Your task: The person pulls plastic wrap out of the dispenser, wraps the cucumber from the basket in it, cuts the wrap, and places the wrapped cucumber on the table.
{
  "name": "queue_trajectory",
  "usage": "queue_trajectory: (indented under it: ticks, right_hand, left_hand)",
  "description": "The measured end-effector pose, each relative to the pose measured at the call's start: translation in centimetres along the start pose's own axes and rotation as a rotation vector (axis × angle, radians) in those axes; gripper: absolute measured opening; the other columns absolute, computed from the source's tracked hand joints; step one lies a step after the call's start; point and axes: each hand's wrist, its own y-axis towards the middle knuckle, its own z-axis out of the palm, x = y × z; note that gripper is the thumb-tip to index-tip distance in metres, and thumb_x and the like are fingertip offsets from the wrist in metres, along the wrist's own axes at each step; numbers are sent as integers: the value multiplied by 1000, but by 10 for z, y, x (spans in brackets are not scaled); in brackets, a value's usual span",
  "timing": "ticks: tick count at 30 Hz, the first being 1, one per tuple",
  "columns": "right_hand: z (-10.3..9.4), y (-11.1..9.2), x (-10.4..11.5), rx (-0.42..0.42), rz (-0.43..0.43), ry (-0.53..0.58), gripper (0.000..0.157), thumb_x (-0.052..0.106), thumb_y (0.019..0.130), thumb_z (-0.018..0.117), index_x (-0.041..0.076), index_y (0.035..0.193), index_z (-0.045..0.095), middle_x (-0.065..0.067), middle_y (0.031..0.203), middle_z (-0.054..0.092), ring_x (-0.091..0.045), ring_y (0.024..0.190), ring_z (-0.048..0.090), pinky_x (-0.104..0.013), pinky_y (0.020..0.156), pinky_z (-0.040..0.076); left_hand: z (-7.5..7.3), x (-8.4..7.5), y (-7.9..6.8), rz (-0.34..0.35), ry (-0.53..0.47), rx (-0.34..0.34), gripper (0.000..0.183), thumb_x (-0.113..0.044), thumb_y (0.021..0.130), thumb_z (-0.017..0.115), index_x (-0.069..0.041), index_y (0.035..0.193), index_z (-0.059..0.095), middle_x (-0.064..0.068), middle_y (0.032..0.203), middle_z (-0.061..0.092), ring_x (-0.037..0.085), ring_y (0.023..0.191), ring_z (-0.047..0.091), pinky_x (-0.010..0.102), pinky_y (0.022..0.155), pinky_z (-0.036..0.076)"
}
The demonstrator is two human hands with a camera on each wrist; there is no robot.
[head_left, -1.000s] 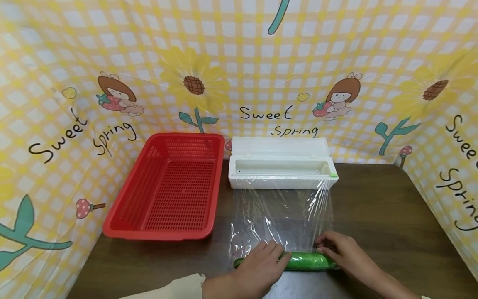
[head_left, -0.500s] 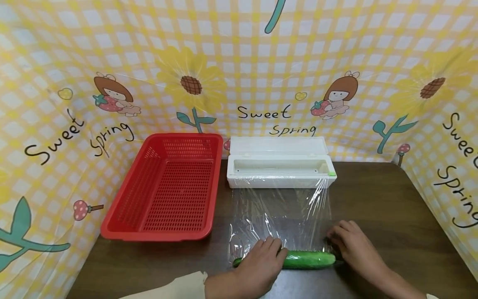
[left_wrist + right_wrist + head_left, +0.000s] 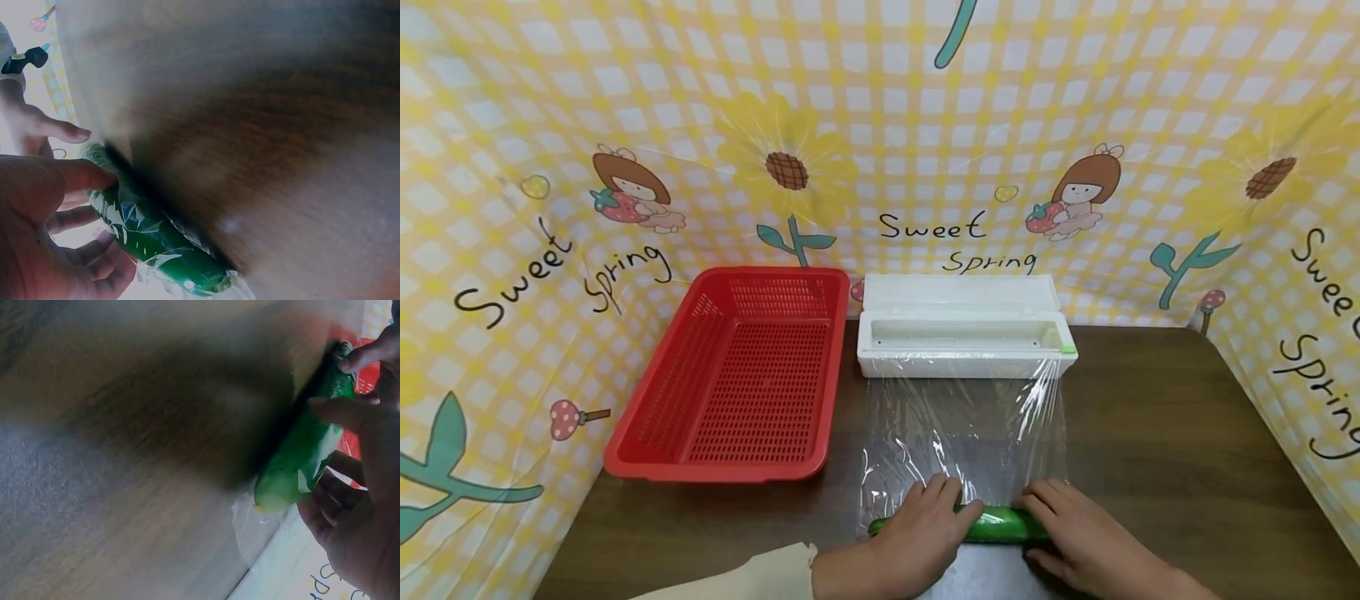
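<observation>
A green cucumber (image 3: 1000, 527) lies crosswise near the table's front, with clear cling film (image 3: 977, 433) around it, wrinkled and shiny in the left wrist view. My left hand (image 3: 921, 537) grips its left part, thumb on the near side and fingers over the far side (image 3: 37, 231). Toward the right end, my right hand (image 3: 1086, 533) holds the cucumber (image 3: 294, 465) between thumb and curled fingers. From the cucumber the film stretches back flat to a white dispenser box (image 3: 867, 365) whose lid (image 3: 958, 292) stands raised. Both palms hide parts of the cucumber.
A red perforated plastic basket (image 3: 835, 417) stands left of the film. The dark wooden table (image 3: 1165, 417) reaches to a yellow checked cloth (image 3: 910, 150) that hangs behind and at both sides. A green slider (image 3: 1067, 349) sits on the box's right front corner.
My right hand lifted off the cucumber's right end and film edge, moved right, then came back left and now grips the cucumber. My left hand has stayed on it.
</observation>
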Motion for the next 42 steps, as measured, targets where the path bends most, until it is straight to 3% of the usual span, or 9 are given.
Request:
queue_trajectory:
  ticks: [4, 9, 14, 16, 21, 26, 30, 35, 42]
  right_hand:
    - [5, 1, -1, -41, -38, -13, 50, 30, 73, 82, 22, 117, 59, 16, 109, 51, 2, 97, 43, -24, 78, 48]
    - [7, 5, -1, -29, -41, -41, 49, 29, 69, 83, 22, 112, 60, 15, 107, 52, -1, 96, 44, -26, 77, 47]
    - [5, 8, 0, -18, -31, -62, 48, 29, 67, 83, 21, 108, 61, 13, 103, 53, -3, 93, 46, -28, 75, 47]
    - [4, 9, 0, -18, -26, -59, 47, 28, 67, 83, 20, 107, 61, 13, 103, 53, -3, 93, 46, -29, 75, 47]
    - [2, 12, 1, 8, -3, -48, 45, 27, 69, 80, 19, 109, 62, 13, 105, 54, -4, 95, 49, -32, 79, 48]
    - [2, 13, 4, 52, 40, -60, 56, 31, 69, 79, 17, 120, 58, 10, 109, 56, -7, 98, 50, -34, 82, 48]
    - [5, 15, 6, -11, 38, -135, 62, 36, 64, 82, 16, 118, 60, 3, 112, 55, -13, 99, 48, -37, 81, 46]
    - [8, 19, 11, -88, 24, -188, 65, 37, 59, 84, 14, 115, 62, -6, 118, 53, -21, 103, 45, -40, 82, 43]
    - [12, 27, 16, -81, -46, -140, 49, 23, 63, 81, 17, 107, 60, 6, 104, 53, -11, 96, 48, -35, 79, 47]
  left_hand:
    - [1, 0, -1, -2, -12, -2, 45, -26, 74, 74, -27, 114, 54, -2, 91, 50, 15, 86, 46, 25, 61, 32]
    - [1, 1, -3, 34, -5, -23, 45, -27, 75, 73, -24, 115, 53, -3, 88, 51, 12, 79, 48, 23, 58, 30]
    - [-1, 1, -5, 86, 13, 41, 55, -37, 77, 73, -20, 123, 48, -3, 95, 52, 11, 82, 49, 23, 58, 32]
    - [1, 1, -5, 93, 31, 56, 60, -34, 75, 75, -19, 125, 47, -2, 98, 52, 11, 83, 49, 23, 58, 32]
    - [4, 0, -4, 66, 9, 57, 64, -15, 66, 77, -18, 123, 48, -3, 96, 53, 11, 83, 49, 23, 56, 28]
    - [2, 4, -2, 30, -121, 86, 54, -10, 69, 78, -15, 116, 51, -3, 97, 55, 11, 86, 50, 22, 56, 30]
    - [0, 7, 0, 9, -166, 66, 49, -11, 66, 80, -14, 107, 54, -4, 96, 57, 11, 86, 50, 20, 57, 31]
    - [1, 8, 1, -4, -130, 24, 46, -13, 63, 80, -15, 101, 54, -5, 90, 56, 11, 83, 49, 20, 54, 28]
    - [1, 6, 1, -26, -139, 32, 39, -12, 70, 75, -16, 102, 53, -4, 91, 53, 10, 84, 49, 21, 53, 29]
